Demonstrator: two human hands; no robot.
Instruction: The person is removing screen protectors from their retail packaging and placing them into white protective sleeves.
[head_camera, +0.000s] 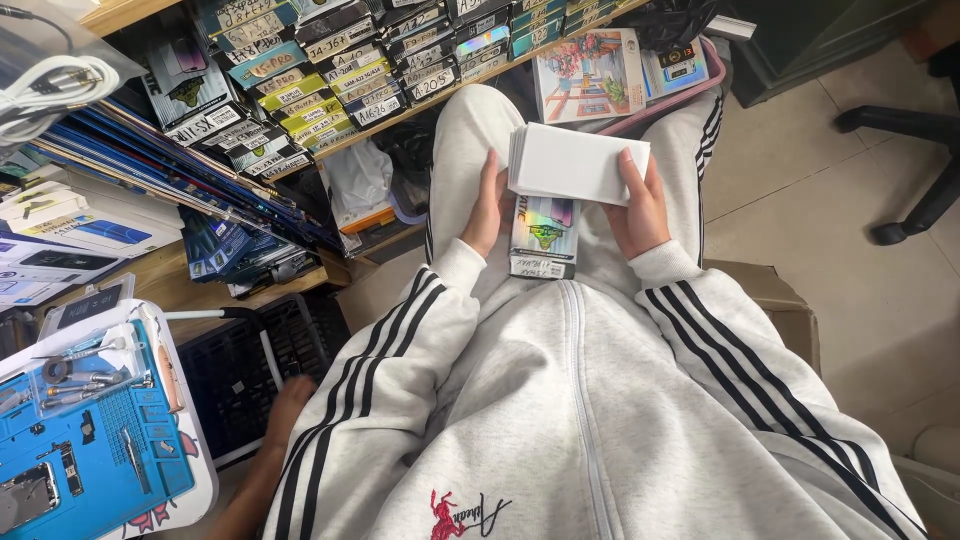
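Grey zip-up sweatshirt (600, 420) with black sleeve stripes fills my lap view. Beyond it, both my hands grip 1 stack of flat white packets (578, 163): my left hand (487, 205) closes on its left edge, my right hand (640, 205) on its right edge, fingers over the top. The stack sits above my knees, just over a holographic packet (543, 237) lying on my thigh. I judge I am sorting through these packets; handling them further would call for 1 hand holding the stack steady while the other peels a single packet off. Shelves of labelled boxes (330, 80) stand ahead on my left.
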